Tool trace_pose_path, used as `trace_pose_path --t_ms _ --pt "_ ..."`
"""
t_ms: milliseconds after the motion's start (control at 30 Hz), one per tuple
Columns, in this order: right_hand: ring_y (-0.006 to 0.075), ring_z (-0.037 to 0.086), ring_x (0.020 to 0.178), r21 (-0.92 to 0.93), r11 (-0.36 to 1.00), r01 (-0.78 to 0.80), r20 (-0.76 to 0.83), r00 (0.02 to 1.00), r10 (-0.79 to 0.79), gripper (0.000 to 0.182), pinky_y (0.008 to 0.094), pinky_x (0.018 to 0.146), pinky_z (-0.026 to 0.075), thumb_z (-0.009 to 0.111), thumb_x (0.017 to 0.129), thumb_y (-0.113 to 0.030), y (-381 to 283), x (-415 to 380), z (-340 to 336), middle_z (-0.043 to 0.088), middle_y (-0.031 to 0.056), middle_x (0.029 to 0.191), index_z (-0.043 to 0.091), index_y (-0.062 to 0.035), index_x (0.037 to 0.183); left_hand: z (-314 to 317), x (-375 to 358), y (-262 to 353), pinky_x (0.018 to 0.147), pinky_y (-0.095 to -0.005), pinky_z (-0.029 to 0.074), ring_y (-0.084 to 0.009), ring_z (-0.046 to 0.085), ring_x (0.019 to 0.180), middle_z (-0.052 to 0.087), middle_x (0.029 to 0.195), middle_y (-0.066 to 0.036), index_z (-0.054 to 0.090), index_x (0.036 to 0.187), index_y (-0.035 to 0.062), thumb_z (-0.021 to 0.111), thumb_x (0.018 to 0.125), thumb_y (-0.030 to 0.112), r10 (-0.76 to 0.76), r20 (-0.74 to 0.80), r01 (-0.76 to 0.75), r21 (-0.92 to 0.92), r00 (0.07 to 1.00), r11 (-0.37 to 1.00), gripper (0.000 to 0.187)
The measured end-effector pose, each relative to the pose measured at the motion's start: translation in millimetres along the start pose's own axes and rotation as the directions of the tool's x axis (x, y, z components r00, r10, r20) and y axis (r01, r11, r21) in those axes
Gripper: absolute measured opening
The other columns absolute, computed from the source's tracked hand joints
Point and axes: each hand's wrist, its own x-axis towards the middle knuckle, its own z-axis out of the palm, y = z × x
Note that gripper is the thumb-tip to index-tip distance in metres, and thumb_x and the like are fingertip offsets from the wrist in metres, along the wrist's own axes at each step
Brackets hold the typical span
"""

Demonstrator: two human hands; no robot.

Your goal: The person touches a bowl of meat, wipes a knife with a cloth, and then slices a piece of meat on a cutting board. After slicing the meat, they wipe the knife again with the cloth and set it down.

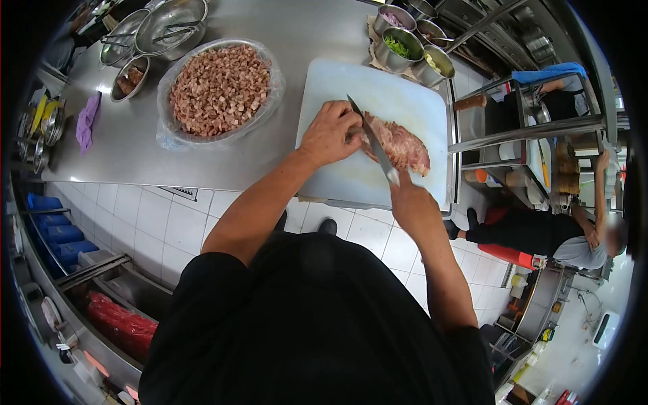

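Note:
On the white cutting board (337, 88) lies a slab of reddish-brown meat (403, 147). A long-bladed kitchen knife (379, 150) crosses it at a slant, its tip pointing away and to the left. My right hand (413, 204) is closed around the knife's handle. With curled fingers, my left hand (331, 133) grips the left end of the meat, close beside the blade; its fingertips are partly hidden. To the left on the steel counter stands a large bowl (277, 84) lined with clear plastic and heaped with diced meat (219, 88).
Metal containers of chopped green (397, 47) and other ingredients stand beyond the board. Metal strainers (172, 27), a small bowl with brown pieces (129, 79) and a purple cloth (88, 121) lie at left. Another person (540, 236) is at right, past a metal rack (526, 135).

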Motion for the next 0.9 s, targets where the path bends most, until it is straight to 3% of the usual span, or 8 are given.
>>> trace_pose_path --t_ms 133,333,467,567,667,700,800,900 --pt "0.0472 0.069 0.080 0.022 0.999 0.049 -0.079 0.996 -0.047 0.027 0.0577 0.075 0.054 0.048 0.102 -0.024 0 24 8 0.069 0.0289 0.081 0.048 0.0004 0.113 0 2 0 0.100 -0.0434 0.047 -0.0343 0.050 0.117 0.054 0.117 -0.012 0.065 0.101 0.0103 0.073 0.073 0.015 -0.001 -0.006 0.001 0.002 1.000 1.000 0.029" --pt "0.0474 0.069 0.082 -0.067 0.995 -0.067 0.154 0.985 0.077 0.025 0.0575 0.076 0.054 0.047 0.101 -0.023 1 -15 -23 0.069 0.0294 0.085 0.048 0.0001 0.113 -2 2 3 0.100 -0.0435 0.047 -0.0349 0.051 0.115 0.054 0.117 -0.012 0.065 0.100 0.0108 0.072 0.075 0.016 -0.019 0.027 0.019 -0.016 0.999 1.000 0.027" --pt "0.0461 0.070 0.086 0.046 0.999 0.011 -0.008 1.000 -0.011 0.035 0.0579 0.075 0.053 0.047 0.102 -0.026 9 37 36 0.070 0.0280 0.087 0.046 0.0016 0.124 -1 -1 3 0.098 -0.0433 0.048 -0.0348 0.051 0.116 0.054 0.117 -0.011 0.065 0.099 0.0110 0.073 0.076 0.017 -0.017 0.030 0.017 -0.008 0.999 1.000 0.025" --pt "0.0413 0.069 0.069 0.107 0.987 0.124 -0.226 0.969 -0.097 0.039 0.0535 0.065 0.054 0.050 0.101 -0.027 16 59 57 0.068 0.0273 0.080 0.046 0.0006 0.128 0 0 -4 0.097 -0.0433 0.048 -0.0347 0.051 0.115 0.055 0.117 -0.012 0.065 0.099 0.0108 0.072 0.077 0.017 0.019 -0.010 -0.019 -0.011 1.000 1.000 0.024" --pt "0.0306 0.065 0.054 0.619 0.750 -0.231 0.302 0.952 0.044 0.043 0.0442 0.055 0.052 0.052 0.099 -0.031 29 59 17 0.064 0.0224 0.073 0.047 -0.0006 0.130 -2 2 -4 0.097 -0.0433 0.048 -0.0347 0.051 0.115 0.054 0.117 -0.012 0.064 0.099 0.0108 0.072 0.077 0.016 0.024 0.004 -0.024 -0.028 1.000 0.999 0.023" --pt "0.0212 0.058 0.045 0.630 0.744 -0.223 0.274 0.960 0.056 0.044 0.0360 0.047 0.048 0.052 0.099 -0.033 30 57 17 0.060 0.0165 0.069 0.049 -0.0006 0.129 -2 0 -3 0.098 -0.0433 0.048 -0.0347 0.051 0.116 0.054 0.117 -0.012 0.064 0.099 0.0108 0.072 0.077 0.016 0.014 0.003 -0.014 -0.037 1.000 0.999 0.023" --pt "0.0338 0.067 0.055 0.463 0.873 -0.155 0.173 0.981 0.082 0.044 0.0463 0.059 0.054 0.051 0.099 -0.030 9 47 -2 0.068 0.0270 0.077 0.051 0.0045 0.126 -2 -1 2 0.099 -0.0435 0.048 -0.0348 0.051 0.116 0.053 0.117 -0.013 0.064 0.100 0.0108 0.072 0.076 0.016 -0.021 -0.004 0.021 -0.032 1.000 0.999 0.025" --pt "0.0419 0.070 0.070 0.074 0.981 0.181 -0.291 0.945 -0.152 0.039 0.0532 0.068 0.055 0.050 0.100 -0.029 15 47 18 0.069 0.0287 0.081 0.053 0.0030 0.123 0 -3 -1 0.099 -0.0437 0.048 -0.0358 0.051 0.116 0.053 0.120 -0.014 0.063 0.103 0.0114 0.072 0.077 0.016 -0.017 -0.010 0.017 -0.001 1.000 1.000 0.028"
